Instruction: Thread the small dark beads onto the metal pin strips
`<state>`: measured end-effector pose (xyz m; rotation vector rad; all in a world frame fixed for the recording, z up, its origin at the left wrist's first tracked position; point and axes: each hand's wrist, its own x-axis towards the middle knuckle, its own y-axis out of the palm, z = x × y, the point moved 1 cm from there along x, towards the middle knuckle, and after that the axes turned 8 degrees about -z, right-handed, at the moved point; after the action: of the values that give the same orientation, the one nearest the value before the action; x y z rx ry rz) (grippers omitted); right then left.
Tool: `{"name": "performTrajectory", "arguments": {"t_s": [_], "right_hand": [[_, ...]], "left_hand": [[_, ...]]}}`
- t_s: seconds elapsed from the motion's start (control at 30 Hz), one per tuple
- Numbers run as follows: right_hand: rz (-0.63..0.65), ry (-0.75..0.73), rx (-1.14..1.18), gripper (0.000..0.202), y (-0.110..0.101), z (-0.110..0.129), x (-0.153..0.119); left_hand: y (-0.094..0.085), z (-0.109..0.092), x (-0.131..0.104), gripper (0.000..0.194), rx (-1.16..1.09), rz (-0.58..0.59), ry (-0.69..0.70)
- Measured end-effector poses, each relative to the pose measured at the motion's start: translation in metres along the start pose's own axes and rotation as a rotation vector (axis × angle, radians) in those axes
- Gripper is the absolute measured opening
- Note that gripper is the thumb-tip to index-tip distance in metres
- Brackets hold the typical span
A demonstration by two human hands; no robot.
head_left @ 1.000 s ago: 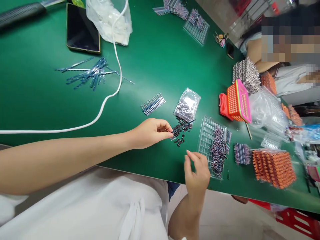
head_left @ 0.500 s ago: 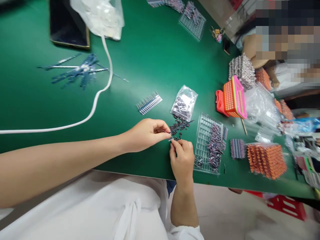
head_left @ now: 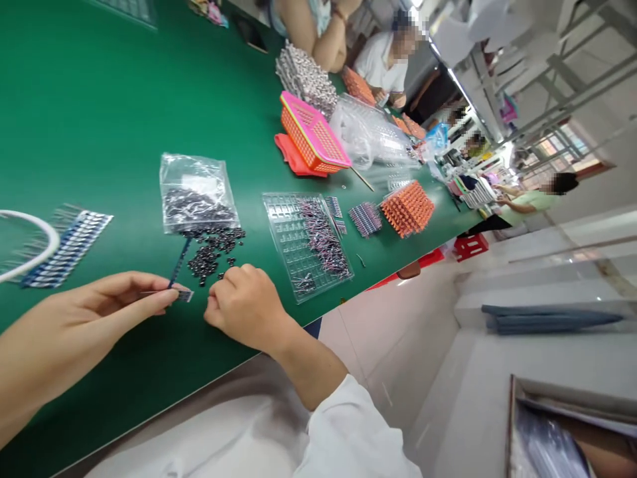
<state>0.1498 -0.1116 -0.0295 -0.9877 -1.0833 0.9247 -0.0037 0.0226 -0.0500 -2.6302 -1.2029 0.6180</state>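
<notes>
My left hand (head_left: 119,302) pinches a narrow dark-blue strip (head_left: 180,262) between thumb and fingers. The strip points up and away over the table, and a small flat silvery end piece (head_left: 186,295) sticks out past the thumb. Close to its right, my right hand (head_left: 249,309) rests with curled fingers at the near edge of a loose pile of small black parts (head_left: 206,259); whatever its fingertips hold, if anything, is hidden. Behind the pile lies a clear plastic bag (head_left: 196,192) partly filled with similar dark parts.
Right of my hands lies a clear compartment tray (head_left: 283,232) heaped with small leaded pieces. Beyond are an orange stack (head_left: 408,207), a pink-and-orange basket (head_left: 316,136) and plastic wrap. A row of blue-white strips (head_left: 70,249) and a white cable (head_left: 47,229) are at left. Co-workers sit farther back.
The view has swung right, so the table contents appear farther left. My right hand has drawn away from the strip, where both hands met before; my left hand still holds it.
</notes>
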Motion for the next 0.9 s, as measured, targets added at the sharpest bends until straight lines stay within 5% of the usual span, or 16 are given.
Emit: {"name": "performTrajectory", "arguments": {"t_s": [0.13,0.33,0.57,0.9], "right_hand": [[-0.089,0.107,0.145,0.012,-0.003,0.005,-0.004],[-0.365,0.269,0.418,0.008,-0.005,0.013,-0.013],[-0.55,0.181,0.478,0.008,-0.014,0.012,-0.012],[-0.605,0.135,0.464,0.018,-0.015,0.008,-0.02]], "left_hand": [[0.006,0.002,0.002,0.025,-0.089,0.08,-0.026],[0.01,-0.025,-0.013,0.025,-0.192,0.167,-0.06],[0.011,-0.04,-0.023,0.027,-0.345,0.223,-0.043],[0.014,-0.053,-0.026,0.028,-0.684,0.307,-0.095]]}}
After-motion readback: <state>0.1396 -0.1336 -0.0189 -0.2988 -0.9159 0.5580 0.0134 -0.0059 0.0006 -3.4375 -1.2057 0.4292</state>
